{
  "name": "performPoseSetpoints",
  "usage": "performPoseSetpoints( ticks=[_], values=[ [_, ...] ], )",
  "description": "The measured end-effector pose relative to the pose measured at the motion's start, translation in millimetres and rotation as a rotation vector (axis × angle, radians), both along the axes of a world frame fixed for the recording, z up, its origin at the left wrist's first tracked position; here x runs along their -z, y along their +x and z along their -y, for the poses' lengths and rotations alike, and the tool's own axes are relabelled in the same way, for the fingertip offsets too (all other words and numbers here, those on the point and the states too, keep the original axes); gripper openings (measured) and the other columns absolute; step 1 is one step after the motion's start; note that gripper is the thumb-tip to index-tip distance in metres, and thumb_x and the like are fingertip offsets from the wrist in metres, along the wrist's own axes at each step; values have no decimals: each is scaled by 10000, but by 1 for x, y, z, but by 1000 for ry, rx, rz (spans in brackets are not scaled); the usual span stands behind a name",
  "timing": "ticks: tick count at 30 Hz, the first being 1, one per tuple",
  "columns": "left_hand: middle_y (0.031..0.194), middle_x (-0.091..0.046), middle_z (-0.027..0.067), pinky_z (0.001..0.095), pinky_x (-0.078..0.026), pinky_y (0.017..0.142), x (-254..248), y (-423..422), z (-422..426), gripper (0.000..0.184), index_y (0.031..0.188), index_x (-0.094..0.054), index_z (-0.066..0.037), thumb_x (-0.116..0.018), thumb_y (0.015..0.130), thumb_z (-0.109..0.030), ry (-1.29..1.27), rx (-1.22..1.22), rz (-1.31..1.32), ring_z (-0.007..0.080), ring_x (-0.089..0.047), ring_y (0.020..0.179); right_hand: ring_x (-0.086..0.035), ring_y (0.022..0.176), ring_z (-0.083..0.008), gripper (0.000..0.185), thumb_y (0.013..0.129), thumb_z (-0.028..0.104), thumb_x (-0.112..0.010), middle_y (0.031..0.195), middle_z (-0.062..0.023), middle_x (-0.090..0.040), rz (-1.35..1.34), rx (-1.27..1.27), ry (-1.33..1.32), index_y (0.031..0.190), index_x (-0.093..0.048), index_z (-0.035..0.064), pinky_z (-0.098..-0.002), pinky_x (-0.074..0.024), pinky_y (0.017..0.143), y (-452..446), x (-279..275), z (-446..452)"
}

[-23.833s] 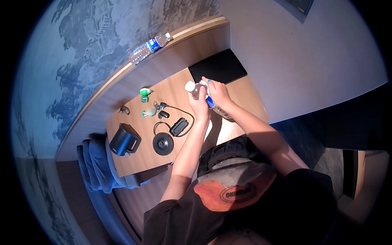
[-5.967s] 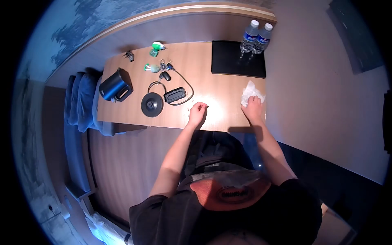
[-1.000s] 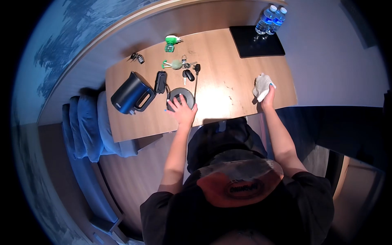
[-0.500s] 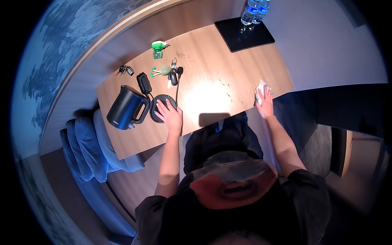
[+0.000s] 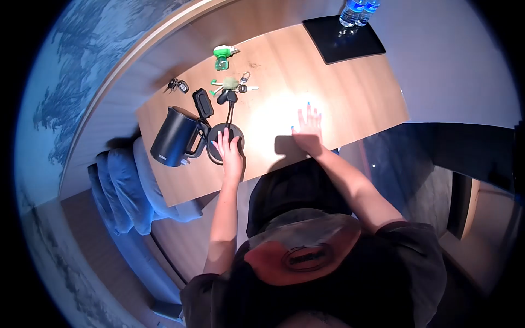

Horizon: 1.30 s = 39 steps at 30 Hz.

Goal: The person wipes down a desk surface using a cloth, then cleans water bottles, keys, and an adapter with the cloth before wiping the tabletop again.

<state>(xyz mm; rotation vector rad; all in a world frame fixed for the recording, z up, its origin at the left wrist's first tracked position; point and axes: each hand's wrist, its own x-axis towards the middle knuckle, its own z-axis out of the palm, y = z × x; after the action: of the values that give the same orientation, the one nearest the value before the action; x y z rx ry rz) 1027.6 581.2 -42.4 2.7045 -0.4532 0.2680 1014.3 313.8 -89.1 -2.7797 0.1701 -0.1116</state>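
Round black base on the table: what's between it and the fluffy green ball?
In the head view, a black cable, then small black pieces, lie between the round black base and the fluffy green ball.

The shirt is black with short sleeves, a red and grey patch and a dark oval; black pants; blue nails.

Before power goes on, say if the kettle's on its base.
Off: the kettle stands beside its base, which the left hand partly covers.

The table holds a kettle left of its base, a tray behind right.
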Motion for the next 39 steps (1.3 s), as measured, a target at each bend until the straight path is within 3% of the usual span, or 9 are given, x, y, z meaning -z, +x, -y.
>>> performPoseSetpoints(
  ticks=[7,10,11,14,17,25,28,33,39],
  values=[
    [1333,-386,166,571,-156,1058,1,-9,-19,383,1036,-534,-34,-466,690,116,68,-86,-61,377,-285,1284,-112,1366,-327,577,863,354,-460,1423,-227,-246,-124,-373,450,1345,-364,52,-417,-61,1114,63,2,-67],
    [1310,-393,194,589,-143,1056,5,-10,-19,375,1042,-530,-8,-483,687,104,9,-70,-127,395,-285,1273,-259,1323,-302,529,889,345,-392,1362,-209,-368,-234,-128,1151,1321,-391,39,-376,-174,1100,86,-4,-68],
    [1279,-423,192,580,-150,1058,9,-9,-17,329,1017,-545,-11,-490,703,65,11,-84,-115,382,-314,1259,-439,1203,-301,516,895,341,-337,1275,-178,-477,-637,20,1298,1294,-414,22,-371,-329,1029,95,-10,-49],
    [1243,-448,187,579,-161,1053,-1,-5,11,277,989,-558,-16,-501,719,15,133,-156,-92,369,-336,1247,-541,1083,-281,529,888,354,-296,1194,-142,-547,-232,78,2247,1257,-449,7,-380,-423,949,94,-23,-1],
    [1196,-479,169,583,-167,1044,-4,0,40,204,939,-577,-34,-530,741,-39,111,-148,-31,357,-371,1218,-527,1105,-276,541,888,358,-279,1205,-145,-540,-206,193,2391,1260,-445,3,-392,-420,955,82,-69,52],
    [1201,-472,162,548,-185,1056,14,10,110,185,926,-575,-42,-538,745,-51,66,-80,-58,350,-372,1211,-541,1076,-262,485,907,322,-400,1220,-142,-533,106,430,2010,1268,-442,1,-371,-437,909,64,-54,162],
    [1201,-469,164,544,-191,1057,22,9,118,206,939,-567,-41,-545,734,-47,66,-67,-63,349,-370,1210,-542,1077,-250,457,913,269,-406,1222,-141,-530,182,406,1578,1266,-440,-19,-346,-428,910,61,-36,191],
    [1183,-475,173,518,-243,1031,21,-4,117,265,993,-534,-30,-558,730,-46,60,-134,-5,345,-397,1178,-336,1277,-309,440,897,215,-419,1331,-174,-421,157,126,647,1287,-432,11,-362,-217,1075,66,-4,204],
    [1060,-520,172,448,-353,885,26,-54,91,302,1043,-522,-11,-570,760,-106,-80,-575,-122,327,-459,1045,-217,1307,-421,615,799,285,-551,1386,-229,-299,143,125,60,1325,-377,16,-481,-161,1083,75,15,158]
  ],
)
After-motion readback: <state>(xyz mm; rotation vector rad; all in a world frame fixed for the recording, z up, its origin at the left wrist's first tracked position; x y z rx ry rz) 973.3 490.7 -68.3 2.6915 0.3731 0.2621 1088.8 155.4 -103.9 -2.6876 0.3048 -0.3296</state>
